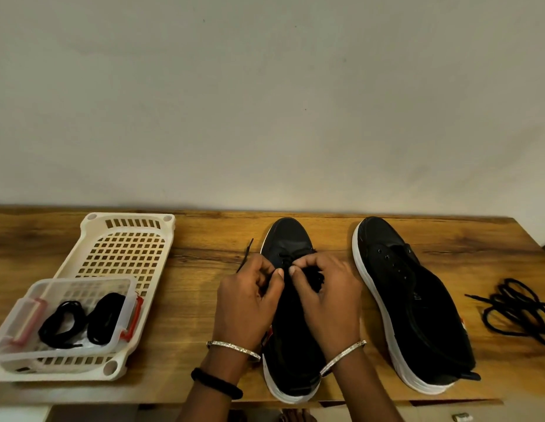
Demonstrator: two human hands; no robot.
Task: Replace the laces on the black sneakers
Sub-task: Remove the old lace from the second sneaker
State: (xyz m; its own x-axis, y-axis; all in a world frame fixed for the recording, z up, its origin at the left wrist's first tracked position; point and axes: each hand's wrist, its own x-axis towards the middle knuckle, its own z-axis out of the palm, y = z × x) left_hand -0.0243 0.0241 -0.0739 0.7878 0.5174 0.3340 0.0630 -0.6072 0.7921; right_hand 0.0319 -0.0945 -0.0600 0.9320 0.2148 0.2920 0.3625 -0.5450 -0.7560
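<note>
Two black sneakers with white soles stand side by side on the wooden table (pixel 189 300), toes pointing away from me. Both my hands work over the left sneaker (pixel 291 345). My left hand (pixel 250 296) pinches its black lace (pixel 245 255), whose free end sticks out to the left of the toe. My right hand (pixel 323 290) pinches the lace at the eyelets, with a bunch of lace under its fingers. The right sneaker (pixel 414 303) shows bare eyelets with no lace. A loose black lace (pixel 521 310) lies coiled on the table at the far right.
A cream plastic basket tray (pixel 125 248) lies at the left. On its near end sits a clear plastic box (pixel 119 287) with red clips, holding two bundled black laces (pixel 82 319). A plain wall stands right behind the table.
</note>
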